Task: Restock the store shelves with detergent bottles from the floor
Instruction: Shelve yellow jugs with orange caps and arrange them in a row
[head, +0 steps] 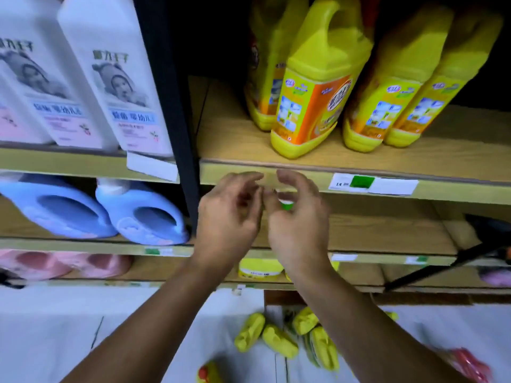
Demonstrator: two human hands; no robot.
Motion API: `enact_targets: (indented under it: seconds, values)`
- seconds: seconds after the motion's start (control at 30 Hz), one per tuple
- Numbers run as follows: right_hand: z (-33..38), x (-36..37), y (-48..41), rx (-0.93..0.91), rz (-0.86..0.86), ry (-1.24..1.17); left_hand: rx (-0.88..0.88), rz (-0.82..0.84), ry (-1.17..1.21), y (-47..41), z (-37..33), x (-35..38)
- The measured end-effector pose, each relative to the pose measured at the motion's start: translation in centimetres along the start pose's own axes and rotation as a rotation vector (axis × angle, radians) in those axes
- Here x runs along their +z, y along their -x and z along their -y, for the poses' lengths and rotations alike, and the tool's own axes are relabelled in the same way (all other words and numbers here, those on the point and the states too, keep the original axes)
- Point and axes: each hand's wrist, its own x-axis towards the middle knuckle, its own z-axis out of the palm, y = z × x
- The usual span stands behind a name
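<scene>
Shelving (414, 150) fills our view, wooden boards on a black upright. White jugs (110, 78) with a baby photo label and Chinese text we can't read sit upper left; blue jugs (138, 214) lie below them. Yellow detergent bottles (312, 87) with orange labels stand on the upper right board, more yellow bottles on the floor (279, 338). Our left hand (229, 217) is half open, holding nothing. Our right hand (298, 225) curls loosely beside it; a small green-and-white item (286, 204) shows at its fingertips, but we can't tell if it's gripped. Price tag (373, 183) reads "14.80", blurred.
</scene>
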Motion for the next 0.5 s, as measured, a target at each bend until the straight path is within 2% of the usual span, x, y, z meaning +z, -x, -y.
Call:
enact_targets:
  seconds: [0.1,0.23,0.4,0.5]
  values:
    - [-3.5,2.2,7.7,0.071,0.151,-0.073,-0.156,0.062,-0.05,8.3,4.6,-1.7]
    - [-12.2,7.1,17.4,0.423,0.456,-0.084,-0.542,0.152,-0.192,21.1,14.2,-4.6]
    - [-26.9,14.7,29.0,0.705,0.907,0.286,-1.112,0.401,-0.311,38.4,25.3,-7.1]
    - [-35.1,18.8,34.7,0.831,1.034,0.525,-1.417,0.59,-0.262,47.6,30.7,-6.1]
